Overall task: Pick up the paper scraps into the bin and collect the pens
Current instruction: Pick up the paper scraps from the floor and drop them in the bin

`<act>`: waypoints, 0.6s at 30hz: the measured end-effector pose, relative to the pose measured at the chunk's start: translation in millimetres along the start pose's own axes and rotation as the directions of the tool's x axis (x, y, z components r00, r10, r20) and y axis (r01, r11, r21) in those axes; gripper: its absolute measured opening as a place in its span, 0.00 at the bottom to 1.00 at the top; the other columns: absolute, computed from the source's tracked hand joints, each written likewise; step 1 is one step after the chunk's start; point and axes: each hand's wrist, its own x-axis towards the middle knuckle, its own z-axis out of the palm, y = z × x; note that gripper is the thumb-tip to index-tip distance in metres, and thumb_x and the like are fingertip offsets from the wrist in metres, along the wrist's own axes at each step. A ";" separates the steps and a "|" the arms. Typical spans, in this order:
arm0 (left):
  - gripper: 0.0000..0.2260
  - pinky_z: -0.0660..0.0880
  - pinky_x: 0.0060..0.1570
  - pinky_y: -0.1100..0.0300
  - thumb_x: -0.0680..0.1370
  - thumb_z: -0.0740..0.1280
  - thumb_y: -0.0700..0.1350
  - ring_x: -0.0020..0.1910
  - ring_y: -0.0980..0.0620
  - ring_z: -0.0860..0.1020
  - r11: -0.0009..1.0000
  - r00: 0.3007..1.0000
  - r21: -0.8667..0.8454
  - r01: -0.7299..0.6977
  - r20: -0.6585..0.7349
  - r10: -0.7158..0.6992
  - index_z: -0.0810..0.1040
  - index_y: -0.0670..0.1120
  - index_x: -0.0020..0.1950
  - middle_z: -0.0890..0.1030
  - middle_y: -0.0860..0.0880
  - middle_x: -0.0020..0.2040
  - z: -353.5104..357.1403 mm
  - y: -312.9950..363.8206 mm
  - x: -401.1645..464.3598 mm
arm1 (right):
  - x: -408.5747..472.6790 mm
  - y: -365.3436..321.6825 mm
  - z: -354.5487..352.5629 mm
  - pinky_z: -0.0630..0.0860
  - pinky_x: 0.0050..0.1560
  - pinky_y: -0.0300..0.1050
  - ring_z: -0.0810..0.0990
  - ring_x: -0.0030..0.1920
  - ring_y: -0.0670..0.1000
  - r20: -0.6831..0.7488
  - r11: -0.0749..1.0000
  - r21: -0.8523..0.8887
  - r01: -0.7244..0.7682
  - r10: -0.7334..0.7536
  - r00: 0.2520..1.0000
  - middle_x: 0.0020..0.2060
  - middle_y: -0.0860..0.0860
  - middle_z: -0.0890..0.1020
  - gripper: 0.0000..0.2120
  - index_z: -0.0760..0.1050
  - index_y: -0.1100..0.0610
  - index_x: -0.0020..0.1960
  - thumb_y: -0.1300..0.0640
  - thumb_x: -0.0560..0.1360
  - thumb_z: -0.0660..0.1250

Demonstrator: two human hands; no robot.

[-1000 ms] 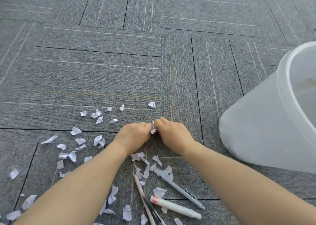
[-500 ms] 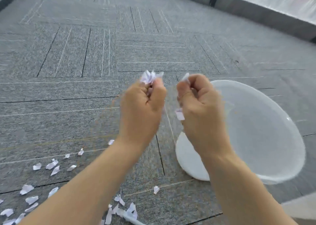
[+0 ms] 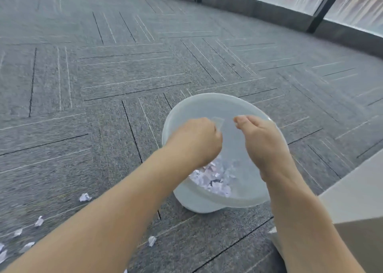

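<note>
A translucent white bin (image 3: pixel 199 99) stands on the grey carpet, with a heap of white paper scraps (image 3: pixel 215 179) at its bottom. Both my hands hover over its opening. My left hand (image 3: pixel 196 142) is curled into a fist, a pale blurred scrap edge showing at its fingertips. My right hand (image 3: pixel 263 144) has loosely extended fingers, and I see nothing in them. Several loose scraps (image 3: pixel 85 197) lie on the carpet to the lower left, and one more scrap (image 3: pixel 152 241) lies under my left forearm. No pens are in view.
A pale flat-sided object (image 3: pixel 352 189) sits at the right edge close to the bin, with a brown surface (image 3: pixel 364 243) below it. A low wall with dark window posts (image 3: pixel 319 5) runs along the back.
Both hands moved right and down from in front of the bin to over its opening. The scraps that stuck out of both fists no longer show, and the view has turned toward the bin.
</note>
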 end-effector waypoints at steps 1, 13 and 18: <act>0.18 0.67 0.32 0.53 0.80 0.56 0.48 0.39 0.41 0.75 0.999 0.999 -0.024 -0.033 -0.040 0.032 0.72 0.43 0.32 0.75 0.45 0.33 -0.3 -2.3 -1.1 | -2.0 -3.1 1.5 0.71 0.53 0.54 0.74 0.52 0.58 -0.010 1.000 0.002 0.017 -0.017 1.000 0.55 0.64 0.79 0.18 0.75 0.68 0.56 0.53 0.81 0.58; 0.12 0.75 0.41 0.48 0.80 0.57 0.46 0.40 0.49 0.78 0.922 0.751 -0.388 -0.001 -0.609 -0.255 0.78 0.47 0.44 0.81 0.48 0.39 -21.3 -176.8 -119.8 | -90.8 -46.4 139.6 0.75 0.38 0.59 0.78 0.36 0.62 0.243 0.837 0.449 0.313 -0.452 0.858 0.34 0.57 0.81 0.11 0.78 0.57 0.39 0.56 0.77 0.63; 0.19 0.66 0.63 0.52 0.77 0.54 0.49 0.65 0.44 0.71 0.849 0.743 -0.217 0.481 -0.414 -0.526 0.76 0.46 0.62 0.76 0.46 0.63 38.6 -309.2 -221.5 | -118.2 26.1 260.1 0.67 0.59 0.34 0.74 0.61 0.46 0.675 0.912 0.101 0.399 -0.357 0.646 0.61 0.49 0.79 0.15 0.74 0.51 0.66 0.54 0.80 0.61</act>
